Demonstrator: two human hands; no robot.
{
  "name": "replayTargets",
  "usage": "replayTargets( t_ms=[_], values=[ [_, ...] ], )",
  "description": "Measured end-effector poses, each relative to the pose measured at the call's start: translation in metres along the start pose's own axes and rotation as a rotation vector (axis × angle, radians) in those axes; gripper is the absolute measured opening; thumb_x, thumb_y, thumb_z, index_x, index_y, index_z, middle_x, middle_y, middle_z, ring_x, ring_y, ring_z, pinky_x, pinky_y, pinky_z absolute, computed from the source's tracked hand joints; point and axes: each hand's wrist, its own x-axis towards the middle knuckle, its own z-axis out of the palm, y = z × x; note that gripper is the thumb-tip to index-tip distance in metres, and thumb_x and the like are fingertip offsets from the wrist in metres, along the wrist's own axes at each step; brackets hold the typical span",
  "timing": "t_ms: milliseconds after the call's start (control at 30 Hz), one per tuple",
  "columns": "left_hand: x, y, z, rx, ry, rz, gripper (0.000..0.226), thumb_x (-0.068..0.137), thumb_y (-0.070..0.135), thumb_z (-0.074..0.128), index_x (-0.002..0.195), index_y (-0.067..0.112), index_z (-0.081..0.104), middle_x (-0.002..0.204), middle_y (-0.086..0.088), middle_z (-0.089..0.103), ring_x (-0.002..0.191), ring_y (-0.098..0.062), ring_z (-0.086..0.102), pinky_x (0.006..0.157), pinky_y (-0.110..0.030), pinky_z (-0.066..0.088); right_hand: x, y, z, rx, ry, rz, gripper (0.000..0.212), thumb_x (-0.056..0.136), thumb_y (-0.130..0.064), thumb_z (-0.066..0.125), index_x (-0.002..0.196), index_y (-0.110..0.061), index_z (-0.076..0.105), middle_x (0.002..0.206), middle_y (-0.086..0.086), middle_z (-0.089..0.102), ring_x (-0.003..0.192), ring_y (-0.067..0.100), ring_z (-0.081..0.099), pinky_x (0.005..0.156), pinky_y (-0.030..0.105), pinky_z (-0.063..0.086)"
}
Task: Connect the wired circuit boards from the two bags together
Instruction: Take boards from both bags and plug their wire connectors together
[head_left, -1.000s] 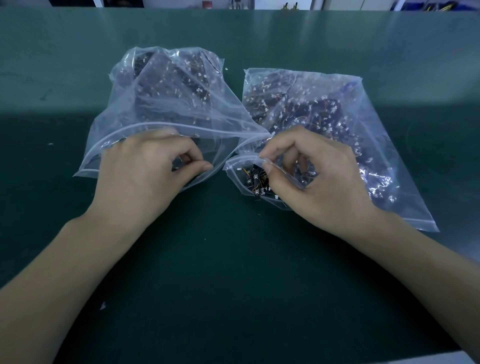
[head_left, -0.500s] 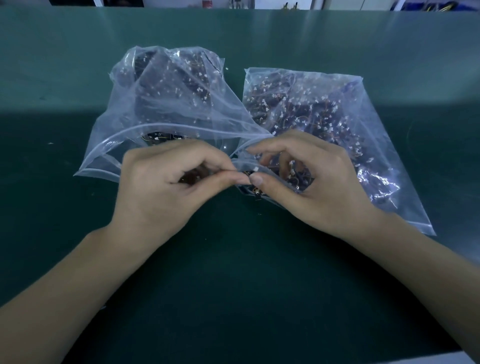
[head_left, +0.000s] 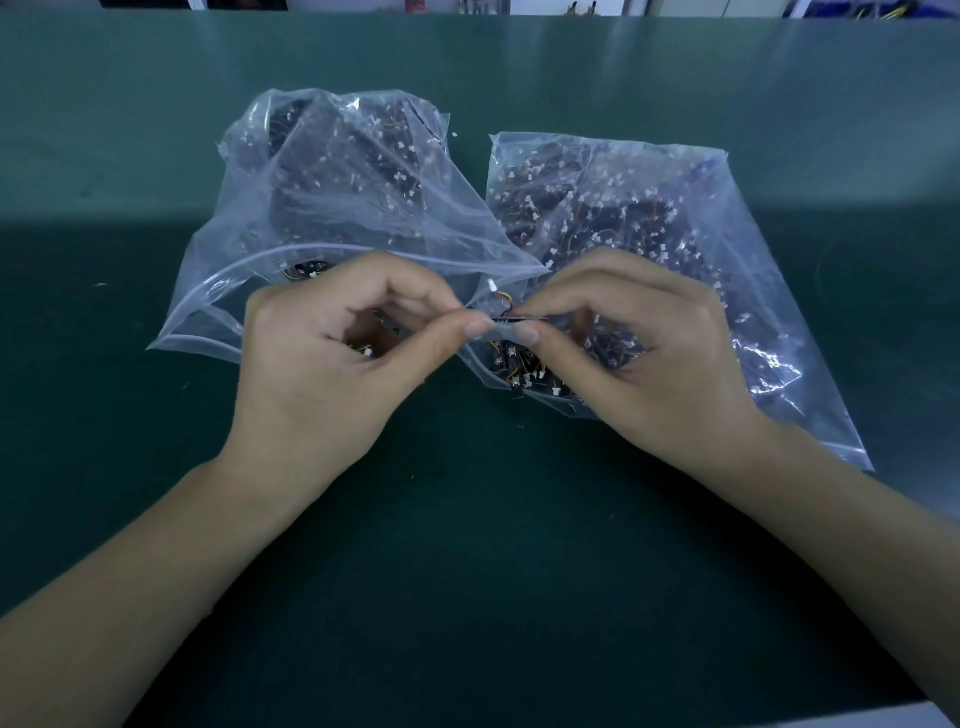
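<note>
Two clear zip bags are lying side by side mid-tabletop, the left bag (head_left: 332, 208) and right bag (head_left: 649, 244) overlapping at their inner edges, leaving no gap between them. Both forearms are crossing the near green tabletop (head_left: 467, 545), where open room is lying between them. Bare tabletop is also stretching behind and beside the bags.

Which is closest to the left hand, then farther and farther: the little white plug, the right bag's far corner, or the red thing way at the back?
1. white plug, just right of the left hand.
2. right bag's far corner, farther right.
3. red thing, beyond the table's back edge.
</note>
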Motion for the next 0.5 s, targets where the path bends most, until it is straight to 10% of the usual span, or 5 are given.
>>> replayTargets(
  t_ms=[500],
  values=[
    [-0.0008,-0.0029,0.0028,0.112,-0.075,-0.011,0.006,0.098,0.021,0.079,0.099,0.015,0.078,0.092,0.016,0.074,0.08,-0.015,0.072,0.062,-0.029,0.054,0.0018,-0.0048,-0.0032,-0.022,0.065,0.036,0.004,0.098,-0.011,0.079,0.101,-0.008,0.079,0.094,0.0,0.074,0.071,0.017,0.061,0.073,0.02,0.048]
  ],
)
